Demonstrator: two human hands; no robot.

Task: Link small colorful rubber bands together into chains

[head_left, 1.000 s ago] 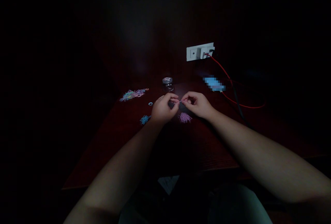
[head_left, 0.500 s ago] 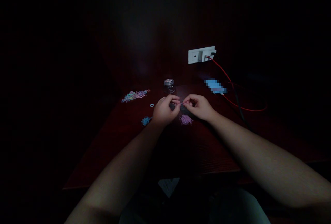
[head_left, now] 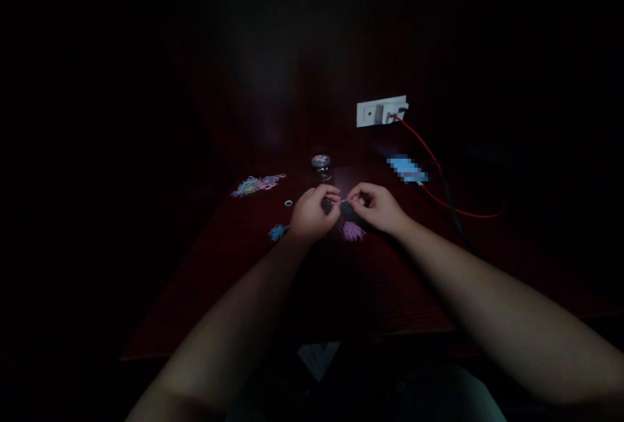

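Note:
Over the dark red table, my left hand point(head_left: 314, 212) and my right hand point(head_left: 380, 206) face each other with fingertips pinched. A thin, pale pinkish rubber band point(head_left: 344, 200) spans the small gap between them, both hands closed on it. Just below the fingers lies a pile of purple rubber bands point(head_left: 352, 231). Left of my left wrist is a small heap of blue rubber bands point(head_left: 277, 233), and a single light blue band point(head_left: 288, 203) lies apart above it. Some of the held band is hidden by my fingers.
A mixed-colour pile of bands point(head_left: 257, 185) lies at the table's far left. Behind my hands stands a lidded clear jar point(head_left: 320, 168). To the right, a blurred blue object point(head_left: 407, 168) joins a red cable point(head_left: 468, 215) running to a wall socket point(head_left: 369, 114).
The whole scene has shifted slightly downward and right in view. Both hands keep their pinch on the band, with only slight finger movement. The piles and jar stay put on the table.

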